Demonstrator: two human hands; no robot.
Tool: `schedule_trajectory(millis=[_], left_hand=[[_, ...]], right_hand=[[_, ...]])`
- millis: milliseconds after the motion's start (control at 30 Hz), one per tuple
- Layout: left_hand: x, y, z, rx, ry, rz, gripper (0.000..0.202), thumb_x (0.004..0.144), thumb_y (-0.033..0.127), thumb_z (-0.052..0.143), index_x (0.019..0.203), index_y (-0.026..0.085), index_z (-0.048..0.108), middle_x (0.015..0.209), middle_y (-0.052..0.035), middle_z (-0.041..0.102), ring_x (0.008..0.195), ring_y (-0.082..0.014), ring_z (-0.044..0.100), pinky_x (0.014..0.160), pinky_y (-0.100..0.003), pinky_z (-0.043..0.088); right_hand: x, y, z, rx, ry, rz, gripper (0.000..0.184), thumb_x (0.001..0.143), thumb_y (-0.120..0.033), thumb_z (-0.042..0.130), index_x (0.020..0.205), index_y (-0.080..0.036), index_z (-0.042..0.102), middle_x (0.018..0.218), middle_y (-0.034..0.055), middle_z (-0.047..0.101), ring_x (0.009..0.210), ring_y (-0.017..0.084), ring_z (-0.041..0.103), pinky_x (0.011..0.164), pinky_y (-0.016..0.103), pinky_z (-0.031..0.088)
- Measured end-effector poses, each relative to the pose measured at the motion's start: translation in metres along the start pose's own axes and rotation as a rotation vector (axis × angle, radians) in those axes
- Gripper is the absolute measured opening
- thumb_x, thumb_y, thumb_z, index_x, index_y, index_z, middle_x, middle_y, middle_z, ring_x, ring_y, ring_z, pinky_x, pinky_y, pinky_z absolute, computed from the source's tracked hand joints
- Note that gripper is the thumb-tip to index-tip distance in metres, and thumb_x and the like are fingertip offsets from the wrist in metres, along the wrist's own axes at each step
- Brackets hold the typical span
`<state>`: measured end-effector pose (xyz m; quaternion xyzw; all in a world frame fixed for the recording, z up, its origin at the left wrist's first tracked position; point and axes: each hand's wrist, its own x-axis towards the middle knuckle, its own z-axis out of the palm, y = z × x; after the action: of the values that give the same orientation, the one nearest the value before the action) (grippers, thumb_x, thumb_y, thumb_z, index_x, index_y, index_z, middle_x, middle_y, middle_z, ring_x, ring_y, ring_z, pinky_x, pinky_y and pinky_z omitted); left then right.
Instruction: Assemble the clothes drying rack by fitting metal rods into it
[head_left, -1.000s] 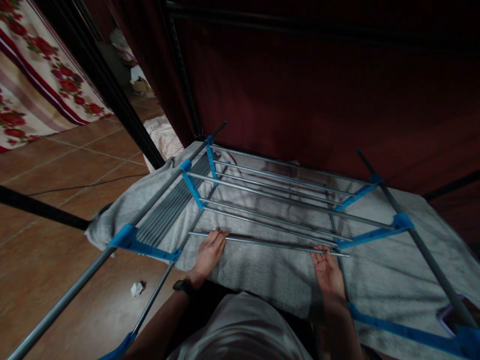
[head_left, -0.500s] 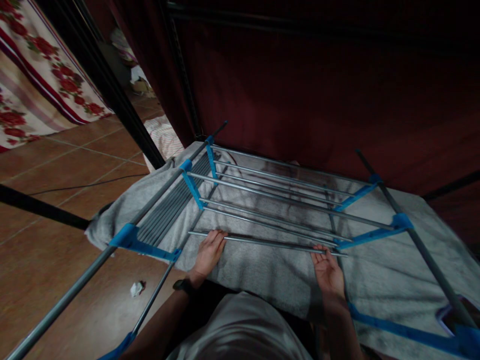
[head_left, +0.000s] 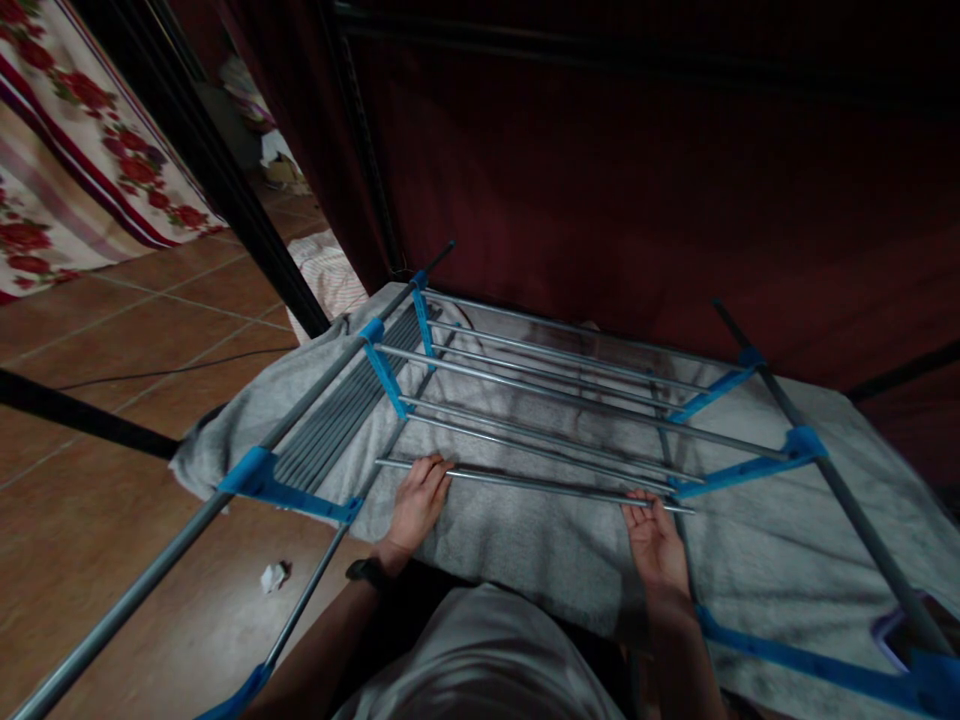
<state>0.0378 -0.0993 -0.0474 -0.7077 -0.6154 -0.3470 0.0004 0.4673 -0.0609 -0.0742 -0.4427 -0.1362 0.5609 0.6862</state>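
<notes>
A rod (head_left: 536,485) lies crosswise between the sides of the rack (head_left: 386,375), over the grey blanket (head_left: 540,560); the left hand (head_left: 420,500) and right hand (head_left: 656,545) pinch it toward opposite ends. Thin bars (head_left: 352,405) run parallel at left; a white scrap (head_left: 274,577) rests on the floor (head_left: 150,590).

The single view looks from the person's head, above and behind the fingers (head_left: 431,472), facing forward and down. It is near enough to show the left hand (head_left: 415,505) and right hand (head_left: 655,540) whole, the pale shirt (head_left: 487,655) nearer than the fingers, dark red cloth (head_left: 600,190) beyond them.
</notes>
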Motion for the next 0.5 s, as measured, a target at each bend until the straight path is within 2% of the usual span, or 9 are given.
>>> schedule_trajectory(millis=[500], left_hand=[[-0.0011,-0.0005,-0.0003,0.028,0.008,0.007,0.027,0.109,0.032,0.046,0.119,0.023,0.070,0.115,-0.0078,0.070,0.110,-0.0229,0.067,0.098,-0.038,0.059]], right_hand=[[0.0007,-0.0004,-0.0006,-0.001,-0.012,0.009,0.019,0.080,-0.037,0.084,0.091,-0.025,0.075,0.100,-0.0029,0.073,0.098,0.013,0.071,0.109,0.033,0.054]])
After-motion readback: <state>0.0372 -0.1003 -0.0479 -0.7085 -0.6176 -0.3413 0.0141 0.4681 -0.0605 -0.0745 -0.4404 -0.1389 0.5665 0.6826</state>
